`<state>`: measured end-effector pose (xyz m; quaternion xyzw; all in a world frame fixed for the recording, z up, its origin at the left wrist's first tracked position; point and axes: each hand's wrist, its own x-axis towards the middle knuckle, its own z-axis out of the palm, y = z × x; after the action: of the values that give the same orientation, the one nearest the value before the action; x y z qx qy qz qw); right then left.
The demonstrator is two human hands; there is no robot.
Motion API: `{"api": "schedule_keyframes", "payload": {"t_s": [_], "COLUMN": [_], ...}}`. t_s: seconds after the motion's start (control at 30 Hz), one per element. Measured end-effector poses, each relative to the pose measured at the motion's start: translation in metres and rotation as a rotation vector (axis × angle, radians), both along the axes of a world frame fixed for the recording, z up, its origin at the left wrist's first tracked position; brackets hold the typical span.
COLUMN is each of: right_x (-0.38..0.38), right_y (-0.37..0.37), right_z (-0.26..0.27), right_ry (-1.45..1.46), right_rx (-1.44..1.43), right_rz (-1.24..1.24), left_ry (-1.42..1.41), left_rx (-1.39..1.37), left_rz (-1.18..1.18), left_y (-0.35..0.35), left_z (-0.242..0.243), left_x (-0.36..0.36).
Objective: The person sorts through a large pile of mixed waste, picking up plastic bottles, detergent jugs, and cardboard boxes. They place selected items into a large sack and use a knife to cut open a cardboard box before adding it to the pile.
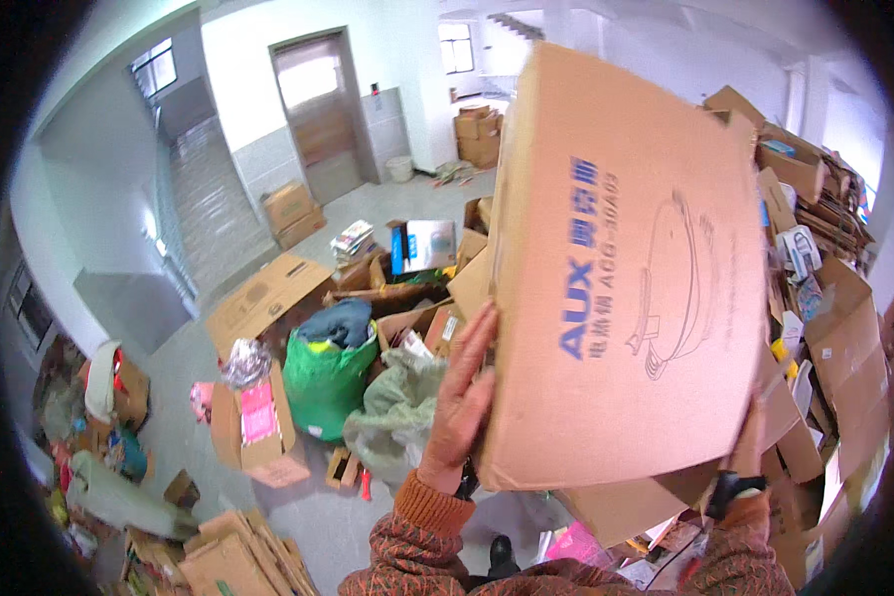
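A large brown cardboard box [626, 298], printed with the AUX brand and a drawing of an electric pan, is held up before me, tilted. My left hand [462, 402] presses its palm and fingers against the box's left side. At the lower right edge is my right hand [749, 439], its fingers mostly hidden behind the box, with a dark band at the wrist. Beneath the box, another piece of cardboard [618, 510] and a pink package [577, 547] show.
Left of the box stand a green bag [328, 387] stuffed with cloth, a pale woven sack [398, 410] and an open carton [268, 462]. Flattened cardboard [231, 559] lies lower left. A tall pile of cartons [842, 320] rises on the right. A metal door [324, 127] is behind.
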<state>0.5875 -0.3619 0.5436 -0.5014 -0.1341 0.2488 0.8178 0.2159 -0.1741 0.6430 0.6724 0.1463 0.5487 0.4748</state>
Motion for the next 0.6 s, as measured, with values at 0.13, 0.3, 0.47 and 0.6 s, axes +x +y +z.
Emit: {"api": "schedule_keyframes", "payload": {"t_s": [0.13,0.3,0.47,0.6], "right_x": [0.005,-0.02,-0.046,-0.032], "right_y": [0.03,0.019,0.034,0.045], "right_z": [-0.143,-0.208,-0.135,-0.058], "right_ry": [-0.027,0.322,-0.078,-0.396], "right_rx": [-0.167,-0.48,-0.618,-0.418], "right_rz": [0.038,0.042,-0.192,-0.452], "left_ry": [0.37,0.673,0.701,0.753], "left_rx": [0.376,0.359,0.442,0.603], "left_rz": [0.019,0.01,-0.115,-0.294], "left_y": [0.033,0.019,-0.021,-0.051], "left_z": [-0.042,-0.145,-0.165,-0.151], "left_x": [0.068,0.157,0.16,0.179]}}
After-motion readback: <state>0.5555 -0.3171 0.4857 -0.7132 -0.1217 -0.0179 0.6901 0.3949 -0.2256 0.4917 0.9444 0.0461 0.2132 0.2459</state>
